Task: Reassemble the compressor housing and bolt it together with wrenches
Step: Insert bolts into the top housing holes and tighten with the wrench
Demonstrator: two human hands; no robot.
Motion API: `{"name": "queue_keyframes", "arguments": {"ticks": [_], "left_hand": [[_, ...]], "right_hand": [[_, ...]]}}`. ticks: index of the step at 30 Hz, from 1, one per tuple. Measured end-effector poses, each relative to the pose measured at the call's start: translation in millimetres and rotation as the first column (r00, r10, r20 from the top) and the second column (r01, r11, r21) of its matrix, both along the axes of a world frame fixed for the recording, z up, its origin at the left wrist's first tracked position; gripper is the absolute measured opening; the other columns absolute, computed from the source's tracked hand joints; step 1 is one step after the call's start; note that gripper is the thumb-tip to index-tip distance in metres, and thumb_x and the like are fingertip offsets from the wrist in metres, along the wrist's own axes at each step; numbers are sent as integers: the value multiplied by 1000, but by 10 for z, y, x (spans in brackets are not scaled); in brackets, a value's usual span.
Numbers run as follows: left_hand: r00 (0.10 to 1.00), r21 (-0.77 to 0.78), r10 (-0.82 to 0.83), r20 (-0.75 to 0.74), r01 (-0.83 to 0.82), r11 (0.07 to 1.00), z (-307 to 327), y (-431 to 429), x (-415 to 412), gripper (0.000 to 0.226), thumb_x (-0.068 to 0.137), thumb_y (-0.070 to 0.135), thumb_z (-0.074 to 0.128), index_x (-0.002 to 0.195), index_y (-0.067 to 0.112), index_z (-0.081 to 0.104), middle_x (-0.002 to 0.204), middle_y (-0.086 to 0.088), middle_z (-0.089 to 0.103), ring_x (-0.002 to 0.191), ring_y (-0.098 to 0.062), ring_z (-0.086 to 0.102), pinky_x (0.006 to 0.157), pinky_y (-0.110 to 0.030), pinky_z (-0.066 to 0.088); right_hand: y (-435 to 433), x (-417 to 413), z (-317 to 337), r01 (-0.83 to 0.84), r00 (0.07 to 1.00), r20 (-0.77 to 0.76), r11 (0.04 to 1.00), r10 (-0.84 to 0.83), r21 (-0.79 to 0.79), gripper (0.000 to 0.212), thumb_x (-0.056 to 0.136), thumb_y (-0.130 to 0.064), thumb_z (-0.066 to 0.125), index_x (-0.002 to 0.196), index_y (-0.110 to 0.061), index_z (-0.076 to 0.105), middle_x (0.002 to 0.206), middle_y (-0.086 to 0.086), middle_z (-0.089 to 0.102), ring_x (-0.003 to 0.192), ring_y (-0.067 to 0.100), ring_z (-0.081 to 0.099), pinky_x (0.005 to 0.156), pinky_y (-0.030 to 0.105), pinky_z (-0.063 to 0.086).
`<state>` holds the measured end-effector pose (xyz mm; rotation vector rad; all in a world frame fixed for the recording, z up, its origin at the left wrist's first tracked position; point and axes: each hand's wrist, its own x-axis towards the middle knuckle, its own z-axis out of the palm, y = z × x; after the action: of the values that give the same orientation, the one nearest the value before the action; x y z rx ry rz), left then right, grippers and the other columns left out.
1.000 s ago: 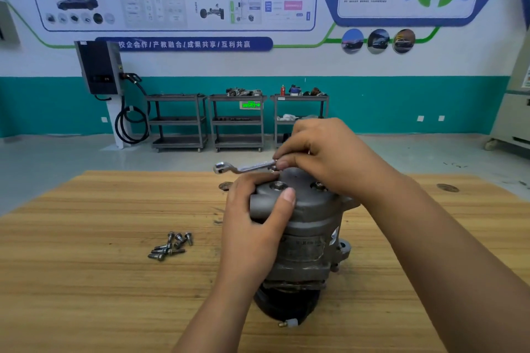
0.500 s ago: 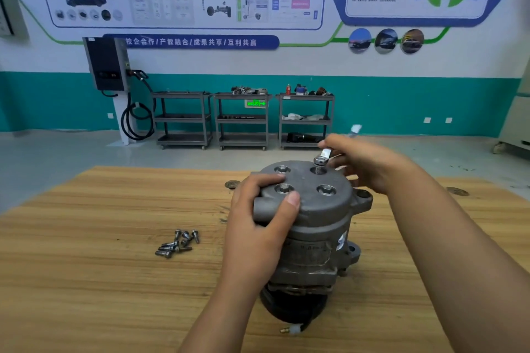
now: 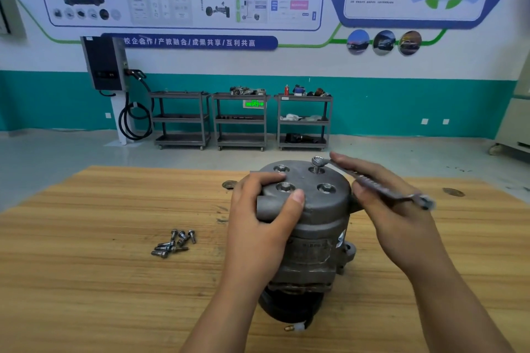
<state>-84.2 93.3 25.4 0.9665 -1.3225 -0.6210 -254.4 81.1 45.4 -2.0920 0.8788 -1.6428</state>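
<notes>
We're gripping the compressor housing (image 3: 321,209) with the left hand (image 3: 258,226). The right hand (image 3: 395,218) is pinching the wrench (image 3: 378,185): ring on the proud far bolt (image 3: 317,163), handle pointing right.

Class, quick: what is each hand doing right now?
Left hand: grips the compressor.
Right hand: holds the wrench, set on a bolt.
</notes>
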Motion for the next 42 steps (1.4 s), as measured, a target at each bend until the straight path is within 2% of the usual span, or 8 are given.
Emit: {"name": "queue_keyframes", "arguments": {"ticks": [6, 13, 17, 20, 25, 31, 34, 42], "left_hand": [[1000, 0, -14, -12, 14, 1000, 5, 0, -12, 34, 62, 60, 60, 92, 45, 58, 112, 4, 60, 101, -15, 60, 86, -46, 52], [1000, -12, -6, 1, 6, 1000, 5, 21, -1, 35, 64, 60, 57, 95, 44, 58, 111, 8, 59, 100, -11, 60, 87, -44, 51], [1000, -2, -19, -12, 19, 1000, -10, 34, 34, 36, 63, 61, 58, 95, 43, 59, 113, 8, 58, 102, -11, 60, 88, -44, 52], [1000, 13, -26, 3, 26, 1000, -9, 26, 47, 37, 62, 63, 56, 95, 45, 59, 113, 11, 58, 102, -8, 59, 87, -40, 52], [999, 24, -40, 28, 40, 999, 3, -1, 46, 38, 62, 64, 56, 95, 46, 59, 114, 11, 57, 103, -9, 58, 89, -42, 51], [998, 25, -48, 44, 46, 999, 10, 5, 38, 38, 60, 66, 56, 94, 49, 57, 114, 11, 56, 99, -2, 58, 85, -34, 53], [997, 12, -56, 52, 55, 998, 15, 4, 44, 36, 61, 64, 56, 93, 48, 57, 113, 11, 56, 99, -2, 57, 83, -32, 52], [998, -8, -56, 39, 57, 998, 8, -8, 44, 38, 63, 63, 57, 96, 46, 59, 113, 7, 57, 101, -8, 59, 85, -36, 52]], "right_hand": [[-8, 180, 460, 198, 818, -472, 931, -330, -308, 25, 83, -24, 61, 106, -20, 70, 97, -8, 67, 95, 15, 52, 82, 27, 40], [-491, 576, 744, 312, 767, -587, 950, -259, -12, 27, 79, -44, 67, 63, -27, 53, 66, -10, 51, 74, 15, 48, 72, 35, 39], [-725, 321, 642, 399, 895, -392, 778, -214, 486, 29, 86, -39, 54, 96, -13, 60, 90, 6, 60, 80, 20, 54, 67, 32, 41], [-660, 83, 419, -3, 989, 94, 618, -115, 786, 52, 78, -44, 63, 120, -15, 54, 122, 7, 58, 106, 25, 55, 95, 45, 41], [-342, 45, 51, -190, 810, 586, 936, -21, 297, 15, 80, -24, 61, 91, -28, 69, 107, -5, 71, 112, 18, 60, 98, 44, 41], [74, 128, -59, 13, 998, 54, 1000, -13, 3, 31, 88, -27, 52, 112, -42, 64, 116, -25, 63, 116, -3, 52, 91, 14, 45], [60, 204, 142, 218, 956, -161, 961, -245, -169, 29, 86, -21, 62, 108, -39, 60, 103, -33, 59, 106, 3, 51, 92, 21, 40], [-358, 646, 739, 384, 766, -554, 923, -326, -12, 17, 81, -40, 67, 88, -25, 74, 71, -16, 51, 95, 18, 53, 89, 45, 41]]}}
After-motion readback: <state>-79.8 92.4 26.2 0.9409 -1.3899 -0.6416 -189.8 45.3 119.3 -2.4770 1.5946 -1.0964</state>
